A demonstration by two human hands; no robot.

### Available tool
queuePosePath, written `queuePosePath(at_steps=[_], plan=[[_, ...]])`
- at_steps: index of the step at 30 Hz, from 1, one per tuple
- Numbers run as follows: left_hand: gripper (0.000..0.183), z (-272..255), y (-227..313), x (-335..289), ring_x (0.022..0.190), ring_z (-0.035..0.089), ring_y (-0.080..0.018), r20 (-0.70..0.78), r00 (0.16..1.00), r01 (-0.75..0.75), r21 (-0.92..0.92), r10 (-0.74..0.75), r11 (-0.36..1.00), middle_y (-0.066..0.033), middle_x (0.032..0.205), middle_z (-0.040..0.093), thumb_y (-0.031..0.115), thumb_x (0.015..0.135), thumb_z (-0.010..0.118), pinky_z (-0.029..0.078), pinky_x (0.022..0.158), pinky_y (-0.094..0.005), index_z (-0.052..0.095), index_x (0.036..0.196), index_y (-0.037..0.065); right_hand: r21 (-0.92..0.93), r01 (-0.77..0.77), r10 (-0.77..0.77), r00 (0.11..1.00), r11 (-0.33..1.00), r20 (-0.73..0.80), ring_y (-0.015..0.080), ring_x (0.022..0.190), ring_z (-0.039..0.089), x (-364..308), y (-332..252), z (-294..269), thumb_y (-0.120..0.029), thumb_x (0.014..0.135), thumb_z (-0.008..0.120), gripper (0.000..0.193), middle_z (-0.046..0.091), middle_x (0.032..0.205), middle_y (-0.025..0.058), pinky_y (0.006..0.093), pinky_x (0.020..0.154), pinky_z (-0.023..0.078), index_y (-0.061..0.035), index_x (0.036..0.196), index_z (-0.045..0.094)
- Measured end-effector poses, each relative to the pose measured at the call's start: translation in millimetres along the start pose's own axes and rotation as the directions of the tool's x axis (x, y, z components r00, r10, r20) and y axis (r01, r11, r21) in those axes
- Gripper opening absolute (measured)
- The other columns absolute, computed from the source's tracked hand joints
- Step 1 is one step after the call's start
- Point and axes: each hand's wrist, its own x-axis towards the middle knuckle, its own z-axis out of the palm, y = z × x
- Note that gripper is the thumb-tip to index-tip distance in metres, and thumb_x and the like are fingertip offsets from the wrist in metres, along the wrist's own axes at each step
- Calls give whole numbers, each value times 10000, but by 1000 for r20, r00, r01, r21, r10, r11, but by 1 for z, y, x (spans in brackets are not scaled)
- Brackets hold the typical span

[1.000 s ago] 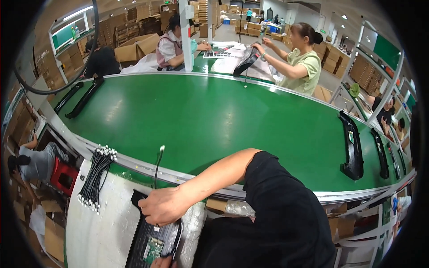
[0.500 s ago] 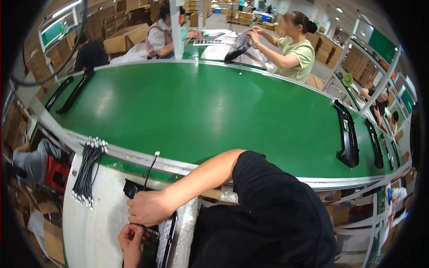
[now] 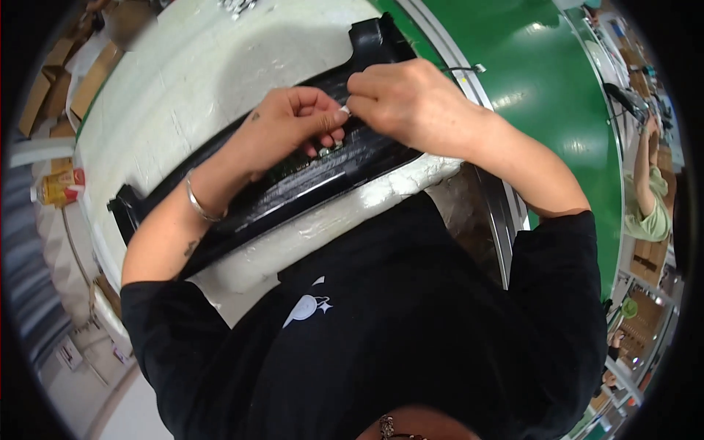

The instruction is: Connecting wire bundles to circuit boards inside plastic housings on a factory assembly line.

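A long black plastic housing [image 3: 315,187] lies slantwise on the padded work surface in front of me. Partly covered by my hands, a green circuit board [image 3: 293,170] sits inside it. My left hand [image 3: 293,121] reaches over the board with thumb and forefinger pinched at a small white connector [image 3: 345,110]. From the other side, my right hand [image 3: 400,99] is curled, its fingertips against the same connector. A thin black cable [image 3: 460,69] with a white end emerges behind my right hand and crosses the metal rail; its course inside the hand is hidden.
White padding [image 3: 183,81] covers the work surface. A metal rail [image 3: 447,48] borders the green conveyor belt [image 3: 543,95] on the right. Across the belt, a person in light green [image 3: 649,209] handles a dark part. White cable ends [image 3: 238,6] lie at the top edge.
My view has swung down and turned, bringing the housing and both forearms into full sight. My hands now meet fingertip to fingertip above the board, at the white connector.
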Motion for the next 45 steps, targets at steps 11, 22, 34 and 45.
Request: queuePosePath(at_steps=[11, 22, 34, 45], plan=[[287, -37, -33, -9, 997, 537, -257, 53, 651, -240, 961, 757, 139, -78, 1083, 581, 229, 832, 619, 462, 809, -348, 586, 1066, 67, 159, -23, -12, 977, 987, 214, 221, 688, 592, -5, -8, 17, -73, 657, 569, 58, 520, 696, 72, 341, 582, 503, -17, 647, 559], [196, -33, -47, -7, 803, 559, -200, -70, 647, -176, 955, 759, 239, -14, 863, 579, 91, 842, 549, 480, 643, -302, 608, 1029, 105, 88, -93, 61, 947, 992, 315, 234, 673, 622, 1, -17, 9, -24, 652, 581, 30, 564, 714, 96, 333, 560, 519, 4, 663, 576], [157, -33, -42, 7, 784, 549, -230, -113, 589, -211, 934, 800, 287, -37, 835, 558, 63, 814, 560, 472, 642, -333, 596, 966, 82, 182, -22, -29, 961, 983, 275, 242, 688, 613, 11, -3, 14, -8, 638, 588, 43, 549, 706, 98, 340, 568, 516, 11, 676, 585], [211, -34, -16, -14, 879, 531, -343, -44, 832, -281, 825, 552, 490, -154, 927, 560, 10, 782, 571, 447, 752, -396, 576, 993, 19, 202, 58, -87, 987, 978, 138, 231, 788, 573, -22, -64, 32, -232, 693, 618, 213, 549, 787, 76, 343, 570, 483, -49, 739, 519]])
